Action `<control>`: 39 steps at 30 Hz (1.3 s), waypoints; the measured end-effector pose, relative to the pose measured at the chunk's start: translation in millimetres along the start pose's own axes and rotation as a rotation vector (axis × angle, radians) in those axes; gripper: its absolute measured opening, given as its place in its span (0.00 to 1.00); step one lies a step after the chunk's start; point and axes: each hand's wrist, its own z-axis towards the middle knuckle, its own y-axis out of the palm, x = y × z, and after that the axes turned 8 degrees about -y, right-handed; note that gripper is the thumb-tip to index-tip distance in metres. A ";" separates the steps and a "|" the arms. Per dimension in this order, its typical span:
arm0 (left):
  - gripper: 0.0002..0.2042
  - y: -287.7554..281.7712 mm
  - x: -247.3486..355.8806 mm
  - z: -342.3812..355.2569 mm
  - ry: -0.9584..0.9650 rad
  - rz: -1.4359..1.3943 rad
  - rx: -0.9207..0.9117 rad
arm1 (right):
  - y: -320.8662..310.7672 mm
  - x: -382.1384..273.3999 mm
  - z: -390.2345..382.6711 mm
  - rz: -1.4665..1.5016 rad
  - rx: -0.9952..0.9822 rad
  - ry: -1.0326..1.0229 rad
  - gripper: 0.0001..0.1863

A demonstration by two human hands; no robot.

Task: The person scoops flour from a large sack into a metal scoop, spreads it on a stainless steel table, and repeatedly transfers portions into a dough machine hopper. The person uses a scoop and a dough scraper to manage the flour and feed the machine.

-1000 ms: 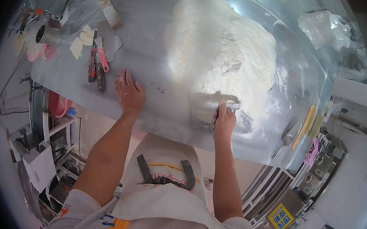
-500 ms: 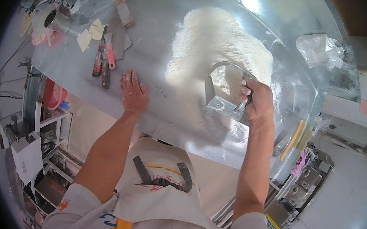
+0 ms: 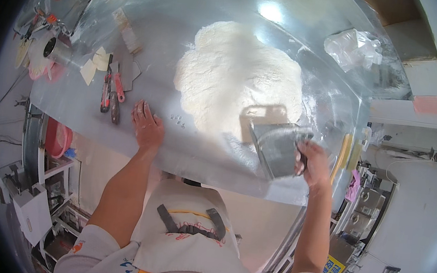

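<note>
My right hand (image 3: 314,163) grips a wide grey metal scoop (image 3: 276,150) near the broad white powder heap (image 3: 230,71); my left hand (image 3: 147,128) rests palm-down on the shiny grey metal tabletop (image 3: 210,162) (a red-handled scraper (image 3: 119,87) lies nearby).

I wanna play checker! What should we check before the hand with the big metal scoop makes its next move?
1. Right hand gripping the metal scoop: ok, at its handle.
2. Left hand away from the scoop: ok, on the table, left of the powder.
3. White powder away from the table's near edge: ok.
4. Handled tools outside the powder: ok, off left.
5. Scoop touching the table: cannot tell.
</note>
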 end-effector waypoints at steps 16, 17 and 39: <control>0.30 7.1 0.4 2.6 0.037 0.145 -0.029 | -101.1 208.2 36.0 -0.244 0.402 -0.142 0.29; 0.30 5.8 1.5 2.5 0.036 0.144 -0.027 | -91.0 201.6 61.4 -0.237 0.383 -0.181 0.29; 0.31 -6.2 5.8 2.9 0.003 0.040 -0.019 | 103.2 -82.1 127.2 -1.403 0.056 -0.562 0.31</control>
